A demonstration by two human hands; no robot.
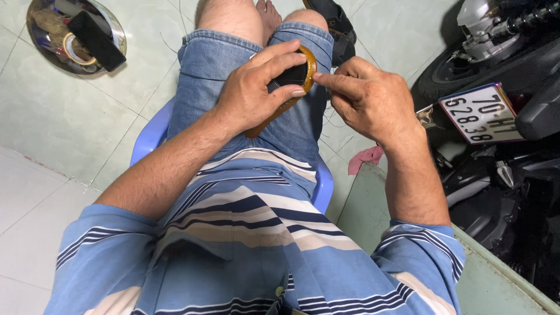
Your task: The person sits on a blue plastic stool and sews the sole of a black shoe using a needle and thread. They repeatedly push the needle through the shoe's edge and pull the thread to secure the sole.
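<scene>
Left hand has a tight grip around a brown sandal, holding it over the lap. Right hand pinches at the sandal's edge with closed fingertips. A motorbike stands on the right.

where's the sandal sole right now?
Head view, upper centre: the sandal sole lies over the person's denim-clad thigh, gripped by the left hand, with the right hand pinching its edge from the right.
</scene>
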